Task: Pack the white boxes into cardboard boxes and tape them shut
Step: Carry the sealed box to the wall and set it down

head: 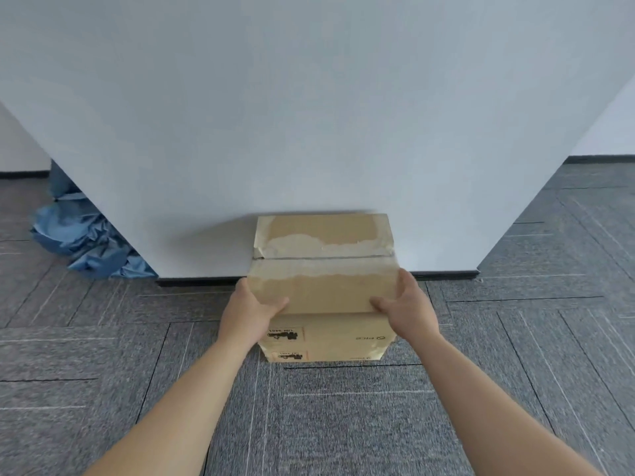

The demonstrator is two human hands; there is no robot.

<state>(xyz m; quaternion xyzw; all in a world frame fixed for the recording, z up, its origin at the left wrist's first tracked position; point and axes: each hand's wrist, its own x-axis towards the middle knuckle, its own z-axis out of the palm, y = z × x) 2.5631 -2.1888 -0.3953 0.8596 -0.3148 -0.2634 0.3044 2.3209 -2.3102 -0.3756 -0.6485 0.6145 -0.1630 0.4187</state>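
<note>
A brown cardboard box [323, 269] stands on the grey carpet against the foot of a white wall. Its top flaps are folded down and meet at a seam across the middle, with torn paper patches on them. Black printed labels show upside down on its near side. My left hand [252, 309] grips the box's near left top corner. My right hand [403, 304] grips the near right top corner. No white boxes and no tape are in view.
The white wall [309, 115] rises straight ahead, with a black baseboard [446, 273] at its foot. A crumpled blue cloth [86, 238] lies on the floor at the left, beside the wall's corner. Grey carpet tiles [343, 424] spread all around.
</note>
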